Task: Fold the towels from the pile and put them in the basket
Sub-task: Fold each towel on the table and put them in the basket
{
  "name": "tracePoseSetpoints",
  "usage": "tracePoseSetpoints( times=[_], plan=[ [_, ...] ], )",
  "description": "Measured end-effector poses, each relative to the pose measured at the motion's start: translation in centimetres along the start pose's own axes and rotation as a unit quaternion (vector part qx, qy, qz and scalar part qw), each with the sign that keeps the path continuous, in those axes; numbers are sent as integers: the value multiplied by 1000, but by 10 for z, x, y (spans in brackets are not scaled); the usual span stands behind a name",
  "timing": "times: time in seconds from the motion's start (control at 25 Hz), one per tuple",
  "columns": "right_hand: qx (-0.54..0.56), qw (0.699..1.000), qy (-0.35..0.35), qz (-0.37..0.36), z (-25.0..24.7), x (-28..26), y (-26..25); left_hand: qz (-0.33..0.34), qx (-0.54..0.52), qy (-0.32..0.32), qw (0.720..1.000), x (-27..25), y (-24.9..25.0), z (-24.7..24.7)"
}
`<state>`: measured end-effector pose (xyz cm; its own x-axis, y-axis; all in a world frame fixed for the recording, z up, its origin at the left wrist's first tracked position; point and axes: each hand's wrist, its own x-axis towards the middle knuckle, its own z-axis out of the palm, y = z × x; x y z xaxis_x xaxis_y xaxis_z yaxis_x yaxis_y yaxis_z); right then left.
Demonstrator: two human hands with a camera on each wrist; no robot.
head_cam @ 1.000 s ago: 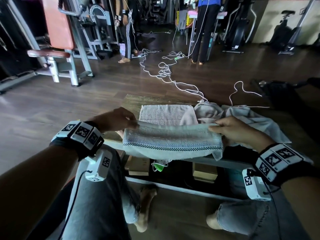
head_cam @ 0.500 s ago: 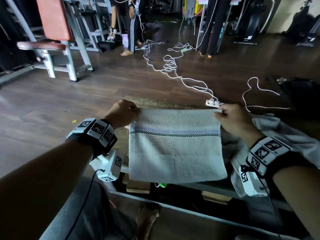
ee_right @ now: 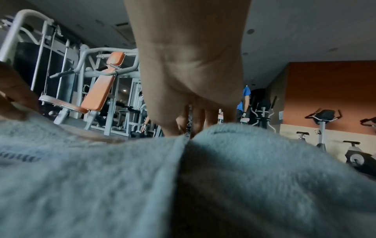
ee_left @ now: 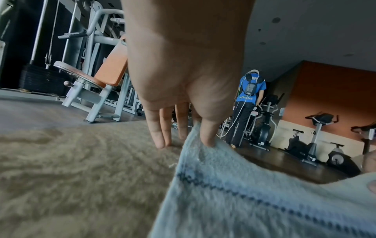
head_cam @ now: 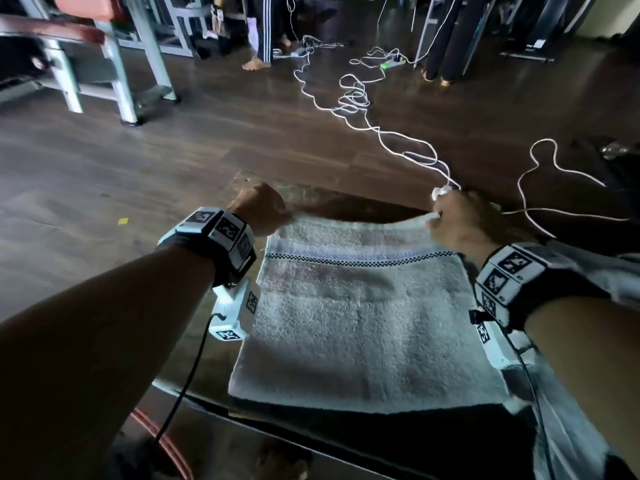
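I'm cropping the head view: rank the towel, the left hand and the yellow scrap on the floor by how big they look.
1. towel, by far the largest.
2. left hand, gripping the towel's far corner.
3. yellow scrap, a tiny fleck on the floor.

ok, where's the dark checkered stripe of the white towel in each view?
Head: dark checkered stripe crosses the white terry towel's far part, between both hands.
Left wrist: lower right, running diagonally.
Right wrist: short blurred piece at left edge.
Shared landmark: orange padded gym bench.

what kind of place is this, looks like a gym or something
Most likely a gym: a weight machine with an orange padded seat, exercise bikes by the wall, and a wooden floor.
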<state>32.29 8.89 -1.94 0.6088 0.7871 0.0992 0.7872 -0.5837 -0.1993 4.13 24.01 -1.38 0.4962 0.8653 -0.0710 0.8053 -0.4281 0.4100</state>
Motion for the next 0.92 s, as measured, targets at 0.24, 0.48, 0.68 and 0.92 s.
tracePoseSetpoints(
  times=[0.24, 0.48, 0.68, 0.92],
  plan=[
    [35, 995, -86, -24, 12, -16, 3, 25, 29, 16, 999, -14, 7, 18],
    [169, 978, 23, -119, -44, -55, -13, 33, 0, 36, 999, -46, 23, -20],
    [256, 944, 33, -207, -94, -118, -21, 49, 30, 10, 998, -96, 42, -46],
    [318, 901, 32, -294, -122, -187, -18, 265, -124, -12, 956, -161, 103, -44]
  ],
)
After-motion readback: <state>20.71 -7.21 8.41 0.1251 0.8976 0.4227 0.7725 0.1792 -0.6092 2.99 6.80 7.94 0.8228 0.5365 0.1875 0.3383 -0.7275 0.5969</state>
